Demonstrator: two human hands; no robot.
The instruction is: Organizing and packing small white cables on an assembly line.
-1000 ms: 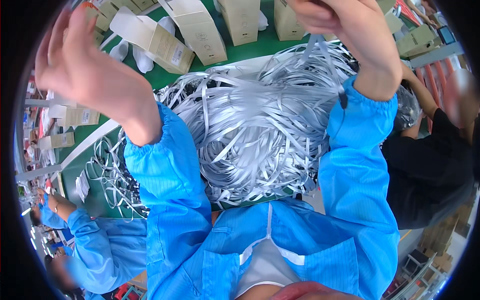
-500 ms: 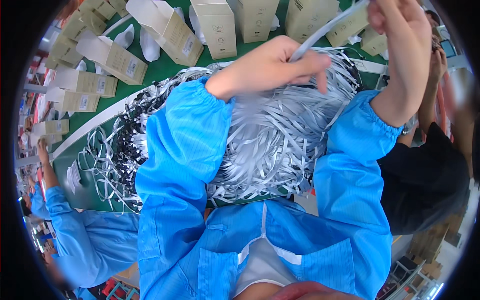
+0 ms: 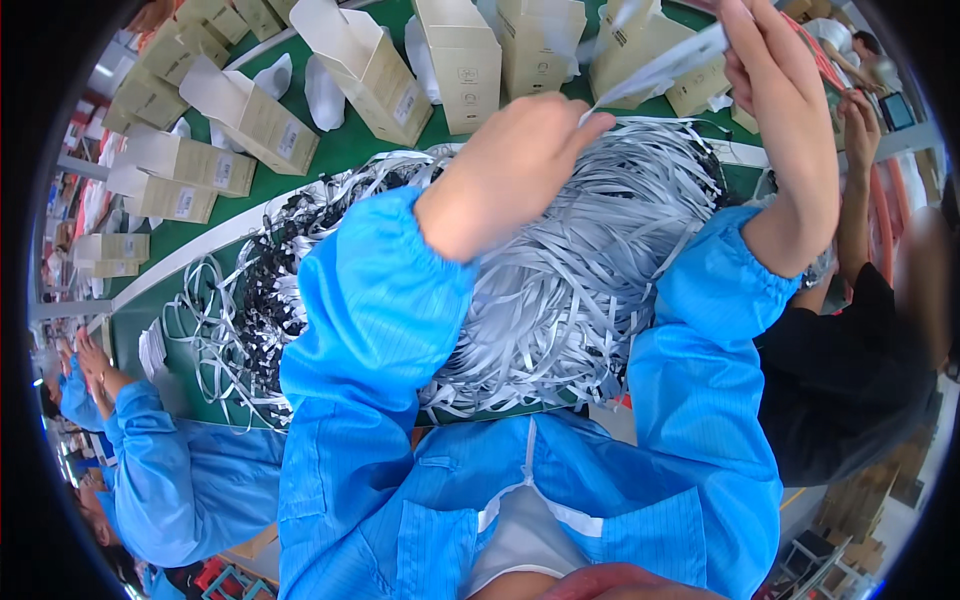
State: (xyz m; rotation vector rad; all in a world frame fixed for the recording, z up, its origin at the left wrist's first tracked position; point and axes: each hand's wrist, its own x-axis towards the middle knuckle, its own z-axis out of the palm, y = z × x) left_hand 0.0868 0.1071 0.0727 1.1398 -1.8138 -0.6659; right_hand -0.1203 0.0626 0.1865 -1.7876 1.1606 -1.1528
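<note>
A flat light-grey strap (image 3: 665, 65), blurred by motion, is stretched slantwise between my two hands. My left hand (image 3: 520, 165) has its fingers curled round the lower end, just above a big heap of straps (image 3: 570, 260). Up at the far right, my right hand (image 3: 765, 75) pinches the other end, with its fingertips near the top edge of the picture. The heaped straps are grey, and black ends (image 3: 265, 265) bunch on the heap's left side. My left forearm hides part of the heap.
Open beige cartons (image 3: 370, 80) stand in a curved row beyond the heap on the green table (image 3: 190, 370), with white wrapped items (image 3: 325, 95) between them. A co-worker in blue (image 3: 200, 480) is at the left. Another person in black (image 3: 840, 380) is at the right.
My left hand has drawn slightly left and nearer, and its fingers have closed more round the strap. The strap has shifted with it. The whole view has swung a little, moving the cartons rightward.
</note>
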